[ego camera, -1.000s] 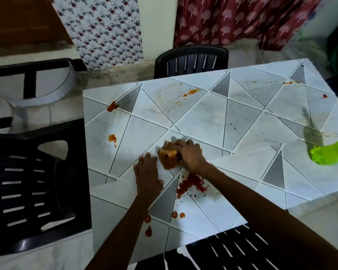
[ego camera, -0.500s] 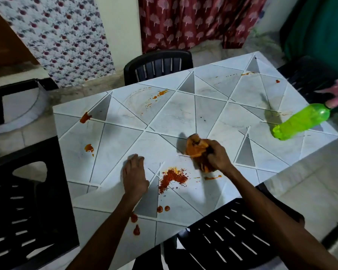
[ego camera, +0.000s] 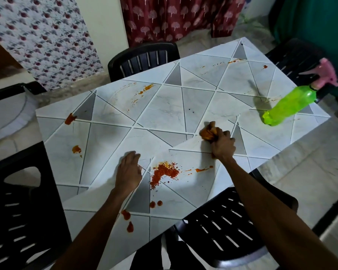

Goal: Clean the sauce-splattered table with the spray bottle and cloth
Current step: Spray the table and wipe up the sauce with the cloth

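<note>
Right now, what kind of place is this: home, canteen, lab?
Most likely a home dining area: a tile-patterned table with black plastic chairs round it, red patterned curtains behind, and sauce splatters on the tabletop.

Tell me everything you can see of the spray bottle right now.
The spray bottle has a bright green translucent plastic body, a black collar and a pink trigger head. It seems to stand on its base near the table's right edge, leaning in this wide view. Nothing but the table touches it.
</note>
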### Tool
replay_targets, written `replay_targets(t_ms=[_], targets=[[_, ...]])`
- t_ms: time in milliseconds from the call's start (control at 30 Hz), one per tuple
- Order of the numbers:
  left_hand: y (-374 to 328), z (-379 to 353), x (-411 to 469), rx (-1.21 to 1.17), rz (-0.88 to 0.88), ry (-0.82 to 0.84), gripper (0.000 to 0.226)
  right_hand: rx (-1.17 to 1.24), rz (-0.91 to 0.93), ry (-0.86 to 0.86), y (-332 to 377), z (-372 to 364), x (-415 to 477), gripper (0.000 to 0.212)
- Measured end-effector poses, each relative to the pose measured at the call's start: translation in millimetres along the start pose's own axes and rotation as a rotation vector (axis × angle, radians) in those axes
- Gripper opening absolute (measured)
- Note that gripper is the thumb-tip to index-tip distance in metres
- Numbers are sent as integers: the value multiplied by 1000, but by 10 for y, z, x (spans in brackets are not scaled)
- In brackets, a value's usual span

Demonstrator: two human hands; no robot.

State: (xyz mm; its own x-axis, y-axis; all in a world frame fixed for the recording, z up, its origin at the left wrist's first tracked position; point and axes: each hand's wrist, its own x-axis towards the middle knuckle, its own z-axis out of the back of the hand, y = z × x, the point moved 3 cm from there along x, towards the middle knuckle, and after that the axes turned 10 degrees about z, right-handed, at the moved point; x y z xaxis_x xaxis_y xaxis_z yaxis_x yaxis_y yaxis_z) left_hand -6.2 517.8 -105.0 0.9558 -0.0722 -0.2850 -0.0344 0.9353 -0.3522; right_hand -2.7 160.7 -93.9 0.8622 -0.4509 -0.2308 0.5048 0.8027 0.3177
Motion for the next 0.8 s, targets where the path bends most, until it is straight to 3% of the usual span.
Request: replay_targets(t_ms=[267,600,800], targets=[[77,-54,-123,-22,34,-27,55,-105,480,204,894,-579,-767,67],[385,-38,-428,-27,91,-65,52,-65,812,361,1245,-882,-1533,77],[588,-60,-597,-54,118,-102,51,288,651,141,835,-504,-1253,56]])
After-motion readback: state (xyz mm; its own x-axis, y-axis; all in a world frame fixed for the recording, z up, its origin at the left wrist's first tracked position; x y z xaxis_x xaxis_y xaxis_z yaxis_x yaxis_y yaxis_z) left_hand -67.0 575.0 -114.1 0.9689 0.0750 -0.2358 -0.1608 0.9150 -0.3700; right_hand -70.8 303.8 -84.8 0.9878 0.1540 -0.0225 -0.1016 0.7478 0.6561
